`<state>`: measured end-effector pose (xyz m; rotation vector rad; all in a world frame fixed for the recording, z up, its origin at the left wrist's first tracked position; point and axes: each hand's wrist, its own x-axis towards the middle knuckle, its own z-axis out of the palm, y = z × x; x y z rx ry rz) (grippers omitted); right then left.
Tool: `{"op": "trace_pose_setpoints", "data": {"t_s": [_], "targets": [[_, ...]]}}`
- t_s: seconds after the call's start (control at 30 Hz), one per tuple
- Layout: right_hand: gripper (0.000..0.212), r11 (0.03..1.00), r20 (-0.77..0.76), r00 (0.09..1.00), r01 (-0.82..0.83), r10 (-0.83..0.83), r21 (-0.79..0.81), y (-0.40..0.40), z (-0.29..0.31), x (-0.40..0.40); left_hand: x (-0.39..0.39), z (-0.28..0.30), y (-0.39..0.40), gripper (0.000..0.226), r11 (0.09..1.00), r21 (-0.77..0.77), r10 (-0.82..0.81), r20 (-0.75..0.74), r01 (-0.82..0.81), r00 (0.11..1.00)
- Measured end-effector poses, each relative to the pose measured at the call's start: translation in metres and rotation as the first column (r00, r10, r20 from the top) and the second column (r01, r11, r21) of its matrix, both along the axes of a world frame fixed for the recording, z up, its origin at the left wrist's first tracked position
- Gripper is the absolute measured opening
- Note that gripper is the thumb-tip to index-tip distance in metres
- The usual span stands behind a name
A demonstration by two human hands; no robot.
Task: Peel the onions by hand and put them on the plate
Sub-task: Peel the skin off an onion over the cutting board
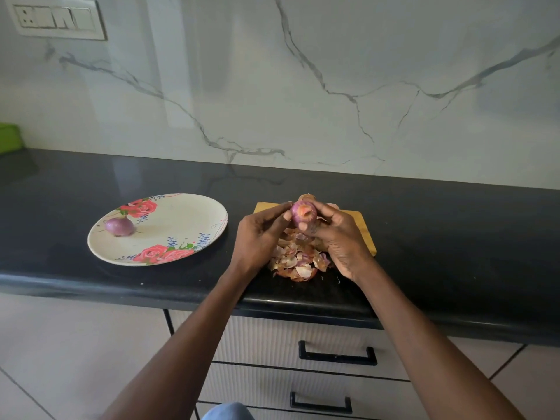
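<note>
You're mid-peel on onion no. 2. The right hand (336, 237) cups the onion (303, 213) from below and behind, fingers curled round it, holding it up over the board (362, 228). The left hand (260, 234) reaches in w/ thumb and fingertips at the onion's left side; grip there is narrow, a pinch at the skin by the look of it, tho whether it's got a flap I can't tell.

The onion shows purple w/ a paler orange patch on top, so I'd judge some dry skin is left. One peeled onion (120, 226) sits on the plate (181, 213), well to the left. Peels (298, 262) are piled on the table under your hands, at the board's near edge. Something brownish pokes up behind the held onion, maybe another unpeeled one, can't say for sure.

Next: keep the right hand firm, strip the last skin w/ the left, drop the scraps on the pile, then carry the onion left to the plate beside the first.
</note>
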<state>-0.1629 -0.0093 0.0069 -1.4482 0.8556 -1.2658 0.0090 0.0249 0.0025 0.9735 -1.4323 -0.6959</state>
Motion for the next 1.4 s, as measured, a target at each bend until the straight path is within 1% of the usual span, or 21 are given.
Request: {"op": "trace_pose_setpoints", "data": {"t_s": [0.1, 0.2, 0.27, 0.37, 0.43, 0.57, 0.7, 0.73, 0.77, 0.8, 0.83, 0.9, 1.0, 1.07, 1.2, 1.23, 1.3, 1.4], "targets": [[0.059, 1.000, -0.007, 1.000, 0.015, -0.015, -0.024, 0.002, 0.001, -0.001, 0.000, 0.000, 0.000, 0.033, 1.000, 0.010, 0.001, -0.008, -0.001, 1.000], [0.046, 0.994, -0.030, 0.996, 0.081, -0.084, -0.079, 0.006, 0.002, -0.002, -0.002, 0.000, 0.000, 0.039, 1.000, -0.009, -0.025, -0.025, 0.025, 0.999], [0.045, 0.984, -0.068, 0.989, 0.118, -0.128, -0.130, 0.006, 0.002, -0.001, -0.001, 0.001, 0.001, 0.040, 0.998, -0.016, -0.061, -0.023, 0.061, 0.998], [0.042, 0.963, -0.143, 0.971, 0.158, -0.191, -0.217, 0.005, -0.001, -0.001, -0.001, 0.003, 0.001, 0.034, 0.997, -0.049, -0.060, 0.003, 0.060, 0.998], [0.038, 0.961, -0.192, 0.964, 0.137, -0.185, -0.238, 0.005, -0.002, -0.001, -0.001, 0.003, 0.000, 0.029, 0.996, -0.086, -0.035, 0.022, 0.037, 0.999], [0.043, 0.936, -0.321, 0.918, 0.121, -0.232, -0.329, 0.011, -0.004, 0.004, 0.000, -0.002, -0.003, 0.013, 0.995, -0.076, 0.075, 0.074, -0.069, 0.994], [0.039, 0.929, -0.305, 0.914, 0.161, -0.267, -0.332, 0.009, -0.005, 0.005, -0.002, -0.004, -0.005, 0.013, 0.988, -0.048, 0.150, 0.063, -0.147, 0.987], [0.036, 0.929, -0.296, 0.916, 0.169, -0.272, -0.331, 0.010, -0.005, 0.005, -0.002, -0.004, -0.005, 0.012, 0.985, -0.037, 0.171, 0.023, -0.170, 0.985], [0.035, 0.932, -0.277, 0.923, 0.175, -0.268, -0.317, 0.010, -0.005, 0.005, -0.001, -0.003, -0.004, 0.010, 0.984, -0.020, 0.175, -0.049, -0.176, 0.983], [0.034, 0.938, -0.256, 0.931, 0.178, -0.258, -0.299, 0.010, -0.004, 0.005, 0.000, -0.002, -0.004, 0.009, 0.985, -0.007, 0.169, -0.116, -0.171, 0.979], [0.034, 0.941, -0.244, 0.936, 0.181, -0.254, -0.286, 0.009, -0.005, 0.004, 0.000, -0.002, -0.004, 0.008, 0.987, -0.003, 0.157, -0.153, -0.159, 0.976], [0.036, 0.943, -0.230, 0.938, 0.192, -0.258, -0.273, 0.006, -0.006, 0.004, 0.000, -0.003, -0.004, 0.010, 0.991, -0.008, 0.135, -0.122, -0.137, 0.983], [0.040, 0.947, -0.211, 0.944, 0.199, -0.254, -0.252, 0.002, -0.007, 0.000, 0.000, -0.005, -0.006, 0.022, 0.996, -0.032, 0.078, -0.040, -0.080, 0.996], [0.039, 0.954, -0.226, 0.948, 0.166, -0.224, -0.248, 0.004, -0.006, 0.000, 0.002, -0.005, -0.006, 0.019, 0.998, -0.042, 0.036, -0.003, -0.037, 0.999], [0.039, 0.956, -0.228, 0.947, 0.169, -0.225, -0.241, 0.005, -0.005, 0.001, 0.002, -0.001, -0.003, 0.016, 0.997, 0.006, -0.081, -0.109, 0.082, 0.991], [0.039, 0.955, -0.224, 0.947, 0.176, -0.230, -0.237, 0.005, -0.005, 0.000, 0.000, 0.000, -0.002, 0.015, 0.995, 0.010, -0.102, -0.116, 0.104, 0.988], [0.039, 0.951, -0.243, 0.939, 0.185, -0.245, -0.247, 0.005, -0.006, 0.001, 0.000, -0.001, -0.003, 0.014, 0.998, 0.010, -0.059, -0.087, 0.060, 0.994], [0.039, 0.929, -0.300, 0.909, 0.192, -0.290, -0.317, 0.008, -0.007, 0.005, 0.002, -0.005, -0.007, 0.008, 0.993, -0.035, 0.114, 0.033, -0.113, 0.993]]}}
